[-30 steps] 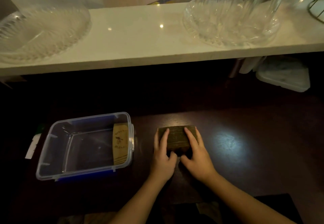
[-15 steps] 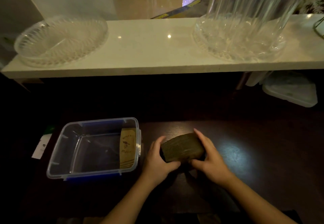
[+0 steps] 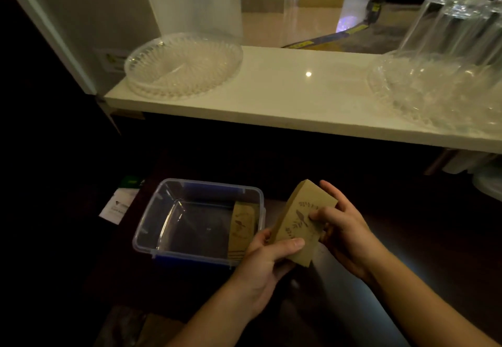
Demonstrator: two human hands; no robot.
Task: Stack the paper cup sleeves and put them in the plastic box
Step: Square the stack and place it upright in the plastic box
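Inside the plastic box, against its right wall, lie a few sleeves. Just right of the box, the left hand and right hand clasp the tilted sleeve stack, fingers curled around it.

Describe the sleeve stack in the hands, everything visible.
The stack of paper cup sleeves is brown kraft paper, flattened, with a dark leaf-and-text print facing the camera. It is lifted off the dark table, tilted, top end leaning away. The left hand pinches its lower edge; the right hand grips its right side. It sits just right of the plastic box.
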